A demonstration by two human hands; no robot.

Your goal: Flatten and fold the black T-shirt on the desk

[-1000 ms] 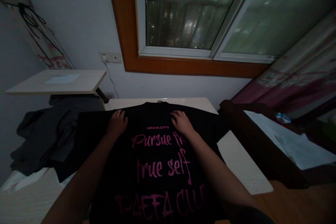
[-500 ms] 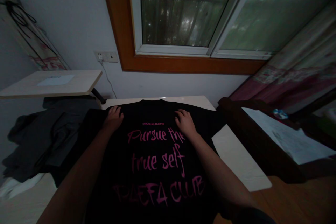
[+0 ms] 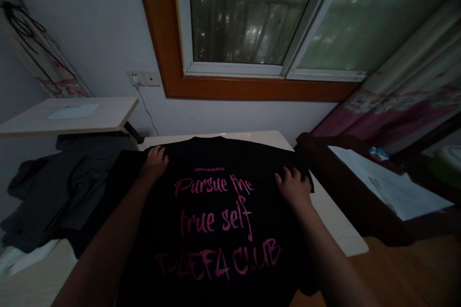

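Note:
A black T-shirt (image 3: 216,153) with pink lettering lies spread over a pale table, its collar toward the window. My left hand (image 3: 155,162) rests on the shirt's left shoulder area, fingers extended over the cloth. Near the right sleeve, my right hand (image 3: 294,186) lies on the fabric with its fingers spread. Neither hand grips anything that I can see. The shirt's lower edge runs out of the bottom of the view.
Dark grey clothing (image 3: 68,177) is heaped at the left, beneath a raised pale shelf (image 3: 118,110). The white table (image 3: 345,235) shows at the right. Beyond it stands dark brown furniture (image 3: 360,196) bearing a paper sheet (image 3: 389,187). A window (image 3: 245,29) is ahead.
My right hand has moved right and slightly nearer, from the upper chest to beside the right sleeve, where the cloth shifted. My left hand stays in place.

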